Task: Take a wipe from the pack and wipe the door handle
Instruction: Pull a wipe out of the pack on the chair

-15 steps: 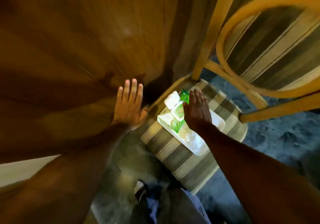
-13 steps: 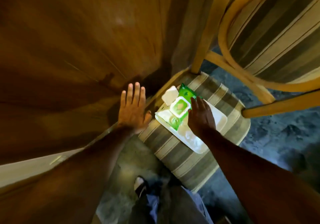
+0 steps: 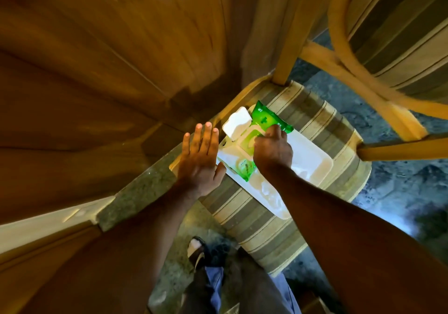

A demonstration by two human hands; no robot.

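Note:
A green wipe pack (image 3: 265, 119) with its white flip lid (image 3: 237, 122) open lies on a white tray (image 3: 312, 161) on a striped chair seat. My right hand (image 3: 272, 150) rests over the pack's opening with its fingers curled down into it; whether they pinch a wipe is hidden. My left hand (image 3: 200, 159) hovers flat with fingers spread just left of the pack, at the seat's edge. The wooden door (image 3: 101, 54) fills the left side; its handle is not in view.
The striped chair seat (image 3: 322, 124) has a wooden frame (image 3: 291, 34) rising behind it. A stone threshold strip (image 3: 143, 187) runs along the door's base. My foot (image 3: 196, 253) and trouser leg stand on the mottled floor below.
My right hand moved up onto the pack's opening and curled its fingers. My left hand shifted right, closer to the pack. The camera moved closer.

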